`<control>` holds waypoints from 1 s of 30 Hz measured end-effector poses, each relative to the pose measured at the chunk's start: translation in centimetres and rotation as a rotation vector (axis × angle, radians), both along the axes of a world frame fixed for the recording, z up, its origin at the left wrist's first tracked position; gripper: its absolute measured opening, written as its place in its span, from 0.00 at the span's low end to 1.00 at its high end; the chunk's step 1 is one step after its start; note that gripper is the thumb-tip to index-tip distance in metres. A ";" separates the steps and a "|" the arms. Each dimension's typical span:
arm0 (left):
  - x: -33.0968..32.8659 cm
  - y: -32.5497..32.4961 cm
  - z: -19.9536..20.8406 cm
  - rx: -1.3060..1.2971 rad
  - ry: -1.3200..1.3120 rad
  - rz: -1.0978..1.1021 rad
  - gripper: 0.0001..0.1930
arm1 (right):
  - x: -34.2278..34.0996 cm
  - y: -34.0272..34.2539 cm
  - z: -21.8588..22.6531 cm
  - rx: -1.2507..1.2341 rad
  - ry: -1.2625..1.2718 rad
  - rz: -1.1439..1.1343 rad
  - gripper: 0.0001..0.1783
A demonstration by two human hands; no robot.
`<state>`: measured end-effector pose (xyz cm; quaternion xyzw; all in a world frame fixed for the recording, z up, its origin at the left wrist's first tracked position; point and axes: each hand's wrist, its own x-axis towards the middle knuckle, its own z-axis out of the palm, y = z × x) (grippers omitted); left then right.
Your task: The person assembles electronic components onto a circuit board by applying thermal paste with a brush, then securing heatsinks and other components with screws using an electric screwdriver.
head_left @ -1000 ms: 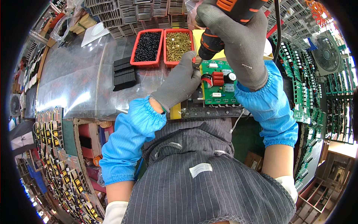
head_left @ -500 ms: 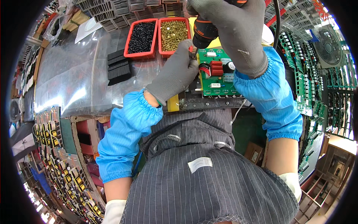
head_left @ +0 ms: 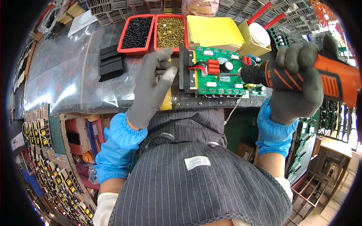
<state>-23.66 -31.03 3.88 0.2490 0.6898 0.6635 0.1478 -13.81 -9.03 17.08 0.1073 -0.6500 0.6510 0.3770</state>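
My right hand (head_left: 298, 88), in a grey glove, is wrapped round an orange and black power screwdriver (head_left: 333, 77). The tool lies nearly level, its long thin bit pointing left over a green circuit board (head_left: 208, 79). On the board sit red capacitors (head_left: 213, 67), a round black part with a white top (head_left: 226, 67) and several white blocks. Along the board's left side stands a dark metal plate (head_left: 184, 67). Left of that plate, my gloved left hand (head_left: 148, 88) is raised with thumb and forefinger apart; nothing shows between them.
Behind the left hand are two red bins, one of black screws (head_left: 136, 33), one of brass-coloured screws (head_left: 170, 34). Black strips (head_left: 111, 64) lie stacked to their left. Yellow sheets (head_left: 215, 31) and a yellow box (head_left: 260, 49) with a white round item stand behind the board.
My right hand has swung the screwdriver from upright at the board's far left corner to nearly level at the right. My left hand has drawn back left from the board, its fingers parting.
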 end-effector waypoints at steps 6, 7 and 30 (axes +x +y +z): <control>1.7 0.0 0.9 -0.057 0.438 0.086 0.12 | 0.9 0.4 -1.5 0.063 0.057 -0.006 0.40; 2.0 0.3 0.9 -0.065 0.436 0.106 0.10 | 1.0 0.4 -1.3 0.025 0.063 -0.023 0.36; 1.9 2.4 -0.1 0.042 0.493 0.070 0.11 | 1.5 0.0 1.2 -0.234 0.082 0.444 0.17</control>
